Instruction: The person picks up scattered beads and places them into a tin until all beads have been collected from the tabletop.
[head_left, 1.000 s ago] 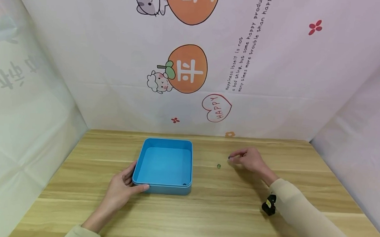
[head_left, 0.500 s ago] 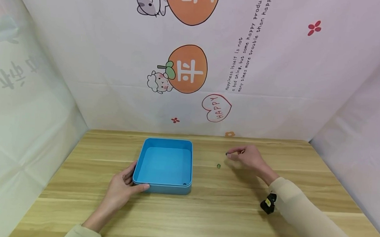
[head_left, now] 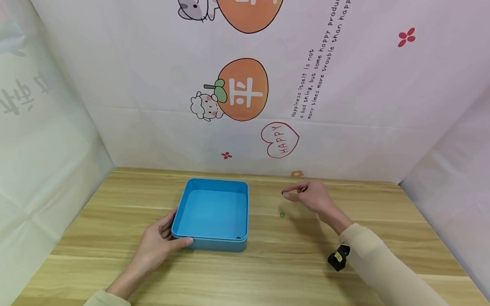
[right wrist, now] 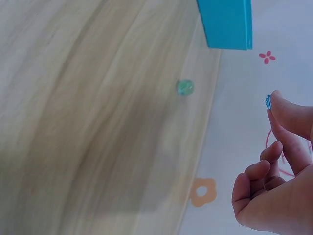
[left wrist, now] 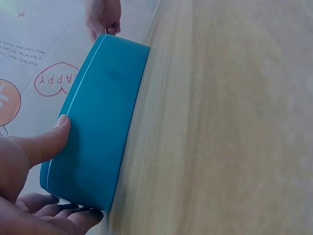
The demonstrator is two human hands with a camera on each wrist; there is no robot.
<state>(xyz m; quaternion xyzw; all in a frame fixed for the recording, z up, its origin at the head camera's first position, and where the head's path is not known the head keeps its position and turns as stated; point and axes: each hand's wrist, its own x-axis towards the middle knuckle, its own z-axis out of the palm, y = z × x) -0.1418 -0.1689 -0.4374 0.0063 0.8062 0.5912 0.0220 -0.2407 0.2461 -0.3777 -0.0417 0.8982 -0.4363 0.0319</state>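
Note:
A light-blue square box (head_left: 213,246) without a lid stands on the table. My left hand (head_left: 153,246) holds its front left corner, thumb on the front wall and fingers along the left side. One small dark bead-like thing (head_left: 238,238) lies inside at the front right corner, mostly hidden by the rim. Above the table, to the right of the box, my right hand (head_left: 314,197) pinches a small blue marble (right wrist: 268,102) between thumb and index finger; its other fingers are curled. On the table below that hand sits a green glass marble (right wrist: 185,87).
The wooden table (head_left: 263,283) ends at a white printed cloth (head_left: 349,149) at the back, with more cloth at both sides. A black device (head_left: 338,258) is worn at the right wrist.
My right hand has lifted the blue marble off the table and carried it up and left, toward the box. My left hand, the box and the green marble have stayed put.

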